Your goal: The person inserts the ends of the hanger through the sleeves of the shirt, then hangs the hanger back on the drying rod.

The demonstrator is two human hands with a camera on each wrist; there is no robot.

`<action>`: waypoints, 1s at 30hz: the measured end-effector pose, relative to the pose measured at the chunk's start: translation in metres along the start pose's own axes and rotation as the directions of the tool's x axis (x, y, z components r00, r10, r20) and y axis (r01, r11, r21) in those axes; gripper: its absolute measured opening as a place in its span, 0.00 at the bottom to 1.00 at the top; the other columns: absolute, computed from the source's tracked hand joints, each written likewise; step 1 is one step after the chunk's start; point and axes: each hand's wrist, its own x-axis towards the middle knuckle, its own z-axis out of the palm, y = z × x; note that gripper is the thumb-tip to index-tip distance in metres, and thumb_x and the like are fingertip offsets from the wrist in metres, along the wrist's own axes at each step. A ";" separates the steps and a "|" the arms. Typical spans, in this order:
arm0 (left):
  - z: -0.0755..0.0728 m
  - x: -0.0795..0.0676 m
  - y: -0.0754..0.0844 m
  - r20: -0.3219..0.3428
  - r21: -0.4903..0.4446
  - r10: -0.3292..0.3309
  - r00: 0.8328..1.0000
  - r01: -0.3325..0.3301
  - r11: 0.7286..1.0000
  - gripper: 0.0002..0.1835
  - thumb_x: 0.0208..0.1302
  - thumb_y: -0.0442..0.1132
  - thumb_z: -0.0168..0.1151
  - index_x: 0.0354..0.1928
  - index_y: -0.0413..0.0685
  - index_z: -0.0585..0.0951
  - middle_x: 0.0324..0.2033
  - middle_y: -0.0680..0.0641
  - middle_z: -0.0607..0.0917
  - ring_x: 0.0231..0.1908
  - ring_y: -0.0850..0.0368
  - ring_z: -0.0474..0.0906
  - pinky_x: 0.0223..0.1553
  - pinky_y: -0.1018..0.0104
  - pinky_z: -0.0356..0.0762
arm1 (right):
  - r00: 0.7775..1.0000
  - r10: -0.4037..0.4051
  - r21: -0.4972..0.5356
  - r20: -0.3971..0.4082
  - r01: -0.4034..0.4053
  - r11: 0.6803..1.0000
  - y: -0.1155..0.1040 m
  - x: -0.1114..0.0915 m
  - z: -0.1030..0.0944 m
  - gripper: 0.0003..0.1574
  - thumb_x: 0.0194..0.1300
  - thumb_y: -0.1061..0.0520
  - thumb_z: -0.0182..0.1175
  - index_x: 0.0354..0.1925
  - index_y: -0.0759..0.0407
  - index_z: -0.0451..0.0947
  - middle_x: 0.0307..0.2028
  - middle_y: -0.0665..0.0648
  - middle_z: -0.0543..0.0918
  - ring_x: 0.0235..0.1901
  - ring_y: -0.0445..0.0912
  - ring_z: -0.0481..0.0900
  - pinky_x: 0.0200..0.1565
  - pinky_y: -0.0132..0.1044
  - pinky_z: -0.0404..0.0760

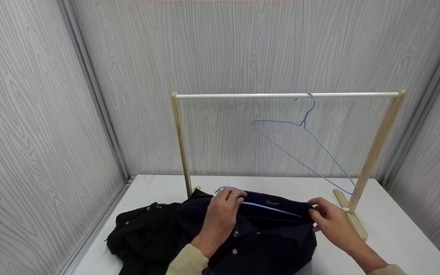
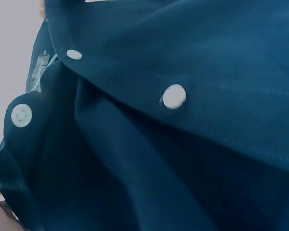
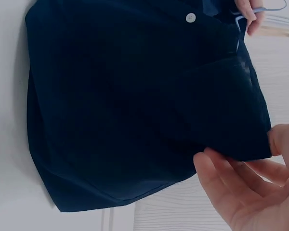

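A dark navy button-up shirt (image 1: 266,248) is held up in front of me, its opening spread along the top. Inside that opening a blue wire hanger (image 1: 271,208) shows one arm sloping right. My left hand (image 1: 222,214) grips the hanger near its hook. At the right, my right hand (image 1: 330,221) pinches the shirt's upper corner, near the hanger's end. Close up in the right wrist view, the right thumb and fingers (image 3: 209,175) hold the cloth edge. White buttons (image 2: 174,96) run down the front placket in the left wrist view.
Behind the shirt stands a wooden rack with a white rail (image 1: 235,96). Another blue wire hanger (image 1: 329,152) hangs from it at the right. A crumpled black garment (image 1: 143,233) lies on the white table (image 1: 399,225), left of the navy shirt.
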 end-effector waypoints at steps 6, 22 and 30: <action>-0.003 -0.001 0.000 0.044 -0.025 0.040 0.998 -0.039 0.999 0.08 0.62 0.49 0.52 0.38 0.60 0.79 0.39 0.59 0.77 0.42 0.66 0.73 0.42 0.71 0.73 | 0.990 -0.117 -0.207 -0.085 0.097 0.974 -0.005 0.001 0.007 0.09 0.61 0.61 0.54 0.41 0.53 0.75 0.23 0.50 0.80 0.23 0.37 0.74 0.25 0.29 0.75; 0.004 0.000 0.020 0.041 -0.210 0.089 0.995 -0.079 0.975 0.11 0.60 0.53 0.51 0.29 0.61 0.79 0.32 0.61 0.77 0.34 0.66 0.69 0.39 0.75 0.68 | 0.922 -0.385 -0.408 -0.047 0.334 0.850 -0.027 0.001 0.048 0.22 0.52 0.57 0.65 0.47 0.48 0.74 0.33 0.48 0.69 0.24 0.34 0.66 0.27 0.28 0.69; 0.008 0.001 0.026 0.031 -0.215 0.124 0.992 -0.114 0.970 0.09 0.61 0.52 0.52 0.31 0.61 0.81 0.33 0.61 0.77 0.36 0.67 0.70 0.41 0.76 0.68 | 0.850 -0.526 -0.493 0.012 0.463 0.737 -0.029 0.000 0.055 0.08 0.51 0.57 0.66 0.32 0.45 0.82 0.44 0.52 0.72 0.31 0.38 0.75 0.33 0.35 0.77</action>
